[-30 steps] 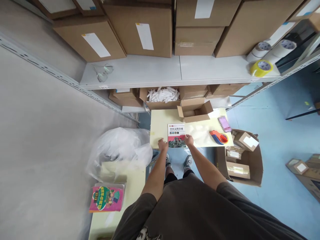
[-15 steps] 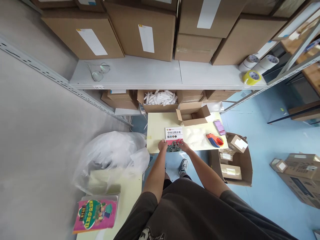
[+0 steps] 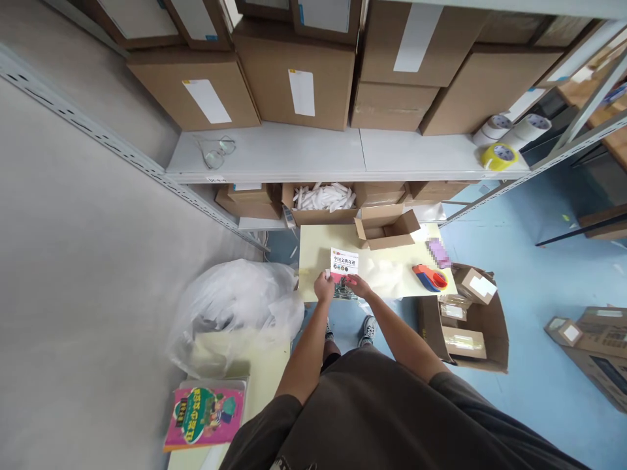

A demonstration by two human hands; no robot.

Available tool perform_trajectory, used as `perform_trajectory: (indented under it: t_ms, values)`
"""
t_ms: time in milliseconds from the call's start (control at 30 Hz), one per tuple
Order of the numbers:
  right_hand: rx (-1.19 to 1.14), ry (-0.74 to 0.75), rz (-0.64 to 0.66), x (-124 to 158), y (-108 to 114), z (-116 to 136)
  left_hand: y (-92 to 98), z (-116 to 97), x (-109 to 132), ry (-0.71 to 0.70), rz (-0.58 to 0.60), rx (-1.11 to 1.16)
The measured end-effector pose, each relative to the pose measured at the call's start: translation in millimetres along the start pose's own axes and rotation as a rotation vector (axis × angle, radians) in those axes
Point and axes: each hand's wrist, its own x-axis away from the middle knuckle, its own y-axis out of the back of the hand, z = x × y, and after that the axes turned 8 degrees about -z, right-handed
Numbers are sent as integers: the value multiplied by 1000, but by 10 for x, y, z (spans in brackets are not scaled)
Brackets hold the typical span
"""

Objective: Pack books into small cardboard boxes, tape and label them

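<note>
A book [image 3: 343, 264] with a white top and a red and green cover picture lies near the front edge of a pale yellow table [image 3: 313, 251]. My left hand [image 3: 323, 286] grips the book's lower left corner. Over its lower half rests my right hand [image 3: 355, 284], fingers curled on the cover. A clear plastic bag [image 3: 386, 270] lies just right of the book. Behind it stands an open small cardboard box [image 3: 386, 229].
A red and blue tape dispenser [image 3: 430, 277] sits at the table's right end, beside a purple object [image 3: 438, 252]. Left of the table is a heap of plastic film [image 3: 235, 307]; right is an open carton of parcels [image 3: 470, 320]. A pink book [image 3: 204, 416] lies on a nearer table. Shelves hold cartons, glasses [image 3: 218, 151] and tape rolls [image 3: 509, 134].
Both hands have closed in from the book's lower corners onto its lower half; the right hand now covers the cover picture. The view has shifted slightly.
</note>
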Motion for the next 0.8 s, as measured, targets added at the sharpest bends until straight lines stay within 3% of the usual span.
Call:
perform_trajectory:
  t_ms: [133, 300, 433, 500, 567, 733, 800]
  values:
    - [-236, -141, 97, 161, -87, 368, 63, -189, 219, -158, -88, -29]
    - [-439, -191, 118, 358, 200, 546, -142, -453, 666, -278, -15, 66]
    - [-454, -174, 17, 404, 540, 328, -316, -499, 879, -300, 226, 328]
    - [-451, -176, -49, 404, 674, 164, -355, -458, 886, -244, 370, 453]
    - [-451, -176, -95, 400, 777, 0, -361, -390, 841, -181, 426, 474]
    - [-478, -179, -62, 386, 920, -311, -337, -212, 624, -110, 217, 21]
    - [-478, -162, -29, 372, 927, -390, -362, -184, 528, -117, 189, -90]
